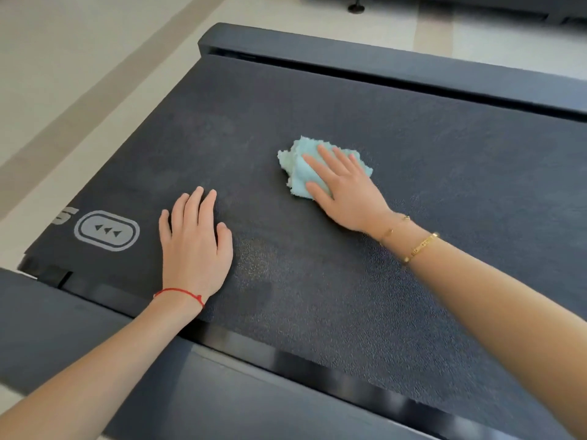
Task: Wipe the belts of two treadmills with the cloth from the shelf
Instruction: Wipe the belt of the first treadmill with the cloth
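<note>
A dark textured treadmill belt (413, 192) fills most of the view. A crumpled light blue cloth (297, 168) lies on the belt near its middle. My right hand (344, 185) presses flat on the cloth with straight, spread fingers. My left hand (195, 246) rests flat on the bare belt nearer to me, fingers straight, holding nothing. A grey arrow logo (107, 230) is printed on the belt left of my left hand.
The treadmill's dark side rails run along the near edge (95, 338) and the far edge (381, 66). Pale tiled floor (63, 74) lies to the left and beyond. Part of another dark machine (476, 7) shows at the top right.
</note>
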A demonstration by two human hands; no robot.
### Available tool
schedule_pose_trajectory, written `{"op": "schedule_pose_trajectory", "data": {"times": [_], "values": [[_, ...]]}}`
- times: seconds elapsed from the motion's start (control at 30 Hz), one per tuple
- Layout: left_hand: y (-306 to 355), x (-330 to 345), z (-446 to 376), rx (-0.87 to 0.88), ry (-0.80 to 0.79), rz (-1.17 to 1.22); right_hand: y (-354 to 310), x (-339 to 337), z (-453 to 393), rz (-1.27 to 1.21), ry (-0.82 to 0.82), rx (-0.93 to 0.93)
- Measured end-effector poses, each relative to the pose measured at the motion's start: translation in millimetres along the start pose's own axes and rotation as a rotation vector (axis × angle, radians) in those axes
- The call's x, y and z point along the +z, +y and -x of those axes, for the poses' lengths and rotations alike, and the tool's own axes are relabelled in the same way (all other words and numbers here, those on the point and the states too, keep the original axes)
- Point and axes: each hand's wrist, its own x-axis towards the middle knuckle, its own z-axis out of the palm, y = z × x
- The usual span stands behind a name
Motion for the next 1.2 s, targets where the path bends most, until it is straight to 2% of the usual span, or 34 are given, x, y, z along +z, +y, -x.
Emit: {"op": "schedule_pose_trajectory", "data": {"times": [0.1,0.17,0.37,0.47,0.57,0.7,0.8,0.9,0.97,1.13,1.2], "values": [[-0.3,-0.5,0.0,-0.009,0.0,0.007,-13.9,6.1,-5.1,0.071,0.034,0.157],[-0.5,-0.1,0.5,-0.007,0.003,0.008,-25.6,9.2,3.0,0.074,0.045,0.182],[1.2,0.6,5.1,-0.014,0.014,0.049,-51.9,6.4,75.0,-0.002,-0.047,-0.183],[2.1,-4.0,9.7,-0.032,-0.023,0.079,-46.0,-0.3,109.1,-0.033,-0.096,-0.24],[2.0,-11.3,21.1,-0.038,-0.11,0.052,-27.2,-4.9,109.7,-0.075,-0.098,-0.185],[-9.8,-28.6,34.9,0.071,-0.26,-0.061,-6.0,-4.3,70.6,-0.042,-0.046,-0.029],[-26.1,-42.8,44.4,0.116,-0.358,-0.078,-12.9,-1.5,42.9,-0.001,-0.028,0.128],[-39.7,-51.8,48.8,0.193,-0.374,-0.117,-37.6,2.3,45.0,-0.003,0.027,0.218],[-45.7,-54.5,44.1,0.242,-0.378,-0.155,-54.1,4.4,57.3,-0.026,0.038,0.158],[-58.5,-51.4,29.1,0.268,-0.379,-0.11,-101.8,16.8,91.8,-0.071,-0.051,-0.104],[-66.2,-49.0,20.9,0.289,-0.379,-0.084,-112.3,21.3,95.4,-0.078,-0.066,-0.139]]}}
